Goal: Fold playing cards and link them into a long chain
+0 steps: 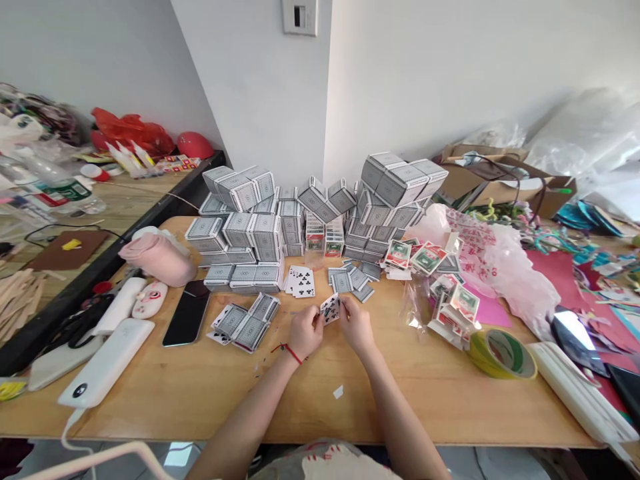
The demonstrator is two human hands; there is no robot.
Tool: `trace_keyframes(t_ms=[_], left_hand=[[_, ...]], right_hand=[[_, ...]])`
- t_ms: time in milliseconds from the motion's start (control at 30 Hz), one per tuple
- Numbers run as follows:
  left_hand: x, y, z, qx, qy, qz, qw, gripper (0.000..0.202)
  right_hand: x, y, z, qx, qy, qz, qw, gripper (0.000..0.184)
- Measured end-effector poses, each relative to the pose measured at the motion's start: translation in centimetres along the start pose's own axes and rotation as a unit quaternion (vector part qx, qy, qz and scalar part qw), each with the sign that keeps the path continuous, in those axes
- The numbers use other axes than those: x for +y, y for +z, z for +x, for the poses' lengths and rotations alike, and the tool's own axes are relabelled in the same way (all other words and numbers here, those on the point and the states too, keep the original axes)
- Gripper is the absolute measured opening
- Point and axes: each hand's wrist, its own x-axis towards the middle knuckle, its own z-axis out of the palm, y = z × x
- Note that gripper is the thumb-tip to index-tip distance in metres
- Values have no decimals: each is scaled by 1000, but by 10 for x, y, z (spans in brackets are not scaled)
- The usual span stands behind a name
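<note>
Fingers [319, 323] of left hand [305, 333] and right hand [358, 326], angled inward, pinch a playing card [330, 310].

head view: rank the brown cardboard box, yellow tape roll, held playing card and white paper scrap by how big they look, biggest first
1. Brown cardboard box
2. Yellow tape roll
3. Held playing card
4. White paper scrap

Ahead of you, the plain, pale wall [450, 73] breaks along two edges: a greyer stretch on your left, a middle face, and a brighter face on your right. A white wall fitting [307, 17] with a dark slot sits high on the middle face. Before you spreads a light-brown wooden surface [190, 387]; to your left is a planked table [134, 197] with a dark edge. Below, your greyish floor [125, 451] catches a bright patch.
</note>
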Motion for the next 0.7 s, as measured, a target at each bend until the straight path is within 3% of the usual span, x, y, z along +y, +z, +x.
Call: trace_keyframes(t_ms=[433, 567, 700], left_hand=[[-1, 0, -3, 17, 58, 37, 997, 16], [-1, 0, -4, 48, 35, 39, 997, 15], [-3, -2, -1, 78, -23, 6, 997, 13]], right_hand=[[-8, 15, -3, 74, 16, -109, 991, 29], [-7, 7, 0, 58, 22, 11, 998, 29], [3, -3, 4, -57, -17, 197, 978, 28]])
